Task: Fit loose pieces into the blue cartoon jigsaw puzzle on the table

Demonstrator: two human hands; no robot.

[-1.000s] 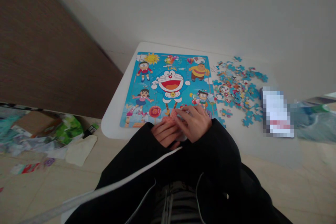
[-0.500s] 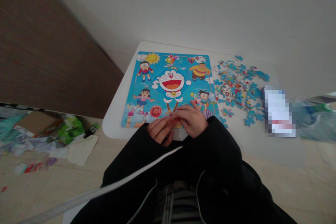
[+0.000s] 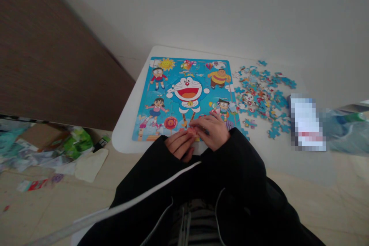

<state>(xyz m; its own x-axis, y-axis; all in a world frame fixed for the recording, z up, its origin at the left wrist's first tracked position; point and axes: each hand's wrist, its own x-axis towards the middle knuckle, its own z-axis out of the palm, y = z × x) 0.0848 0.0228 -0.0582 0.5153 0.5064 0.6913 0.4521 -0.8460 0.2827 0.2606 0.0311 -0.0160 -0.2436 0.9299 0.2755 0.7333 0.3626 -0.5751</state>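
Note:
A blue jigsaw puzzle with cartoon figures lies in its board, a large white-and-blue cat at its middle. Over its near edge, my left hand has its fingers pressed together and curled. My right hand arches over from the other side, fingers bent inward. The fingertips of both hands meet above the bottom of the picture. Whatever they may pinch is too small or hidden to make out. Part of the puzzle's lower edge is covered by the hands.
Loose jigsaw pieces lie heaped right of the board on the white table. A blurred-out phone and a clear plastic bag are farther right. A white cable crosses in front of me. Litter and a cardboard box cover the floor at left.
The fingertips have shifted slightly against each other, and the left hand has moved a little right. The puzzle and loose pieces look the same.

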